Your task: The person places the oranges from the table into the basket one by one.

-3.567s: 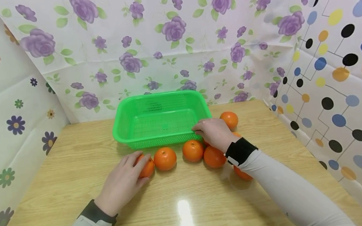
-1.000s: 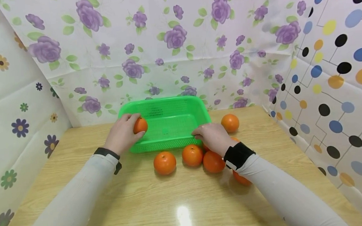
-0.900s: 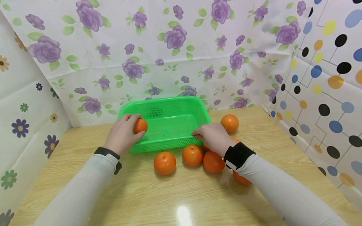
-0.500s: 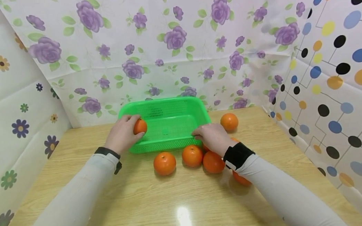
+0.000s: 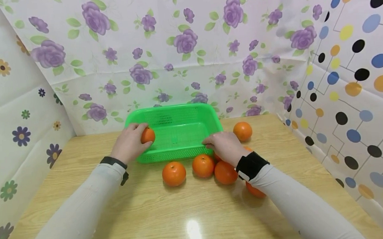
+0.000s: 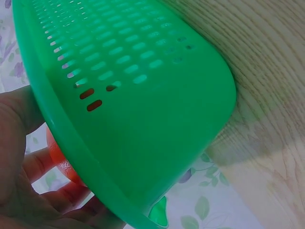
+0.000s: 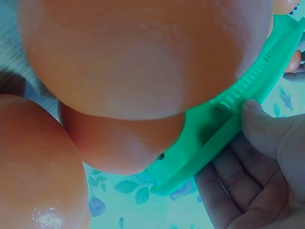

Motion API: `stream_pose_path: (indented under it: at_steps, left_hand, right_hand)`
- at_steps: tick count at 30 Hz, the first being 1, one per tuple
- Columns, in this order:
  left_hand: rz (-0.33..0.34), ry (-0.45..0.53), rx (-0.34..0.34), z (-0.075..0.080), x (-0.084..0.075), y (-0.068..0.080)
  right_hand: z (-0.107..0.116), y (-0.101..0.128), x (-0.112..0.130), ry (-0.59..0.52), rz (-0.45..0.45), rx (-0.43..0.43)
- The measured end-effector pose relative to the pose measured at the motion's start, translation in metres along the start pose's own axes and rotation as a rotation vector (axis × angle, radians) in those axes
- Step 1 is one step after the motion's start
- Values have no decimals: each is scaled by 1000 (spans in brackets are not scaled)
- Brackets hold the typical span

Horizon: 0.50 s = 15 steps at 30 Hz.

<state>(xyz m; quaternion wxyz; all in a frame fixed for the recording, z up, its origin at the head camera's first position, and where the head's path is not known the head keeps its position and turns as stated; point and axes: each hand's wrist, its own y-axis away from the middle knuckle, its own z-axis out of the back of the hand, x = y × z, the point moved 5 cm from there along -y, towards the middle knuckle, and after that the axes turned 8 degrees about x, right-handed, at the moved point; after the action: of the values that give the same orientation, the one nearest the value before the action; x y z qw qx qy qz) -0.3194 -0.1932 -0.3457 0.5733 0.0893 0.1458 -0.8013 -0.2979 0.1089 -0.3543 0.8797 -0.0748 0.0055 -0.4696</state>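
Holding an orange (image 5: 148, 135) in the left hand (image 5: 128, 143) over the green basket (image 5: 178, 115) on the worktop (image 5: 190, 207), right hand (image 5: 224, 146) gripping its near rim; risk: tilting the light basket, spilling fruit.

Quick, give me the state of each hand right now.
Left hand: holds an orange over the green basket.
Right hand: grips the basket's near rim, fingers curled round it.

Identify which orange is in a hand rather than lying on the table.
The orange at the green basket's left end: the left hand grips it over the basket. The others lie loose on the table.
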Motion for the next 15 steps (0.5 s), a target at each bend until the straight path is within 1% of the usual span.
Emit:
stream_pose_path:
  at_steps: [6, 15]
  left_hand:
    - [-3, -5, 6, -2, 1, -1]
    - [10, -10, 35, -6, 5, -2]
  right_hand:
    - [1, 0, 0, -1, -23, 19]
    - [2, 0, 2, -24, -22, 19]
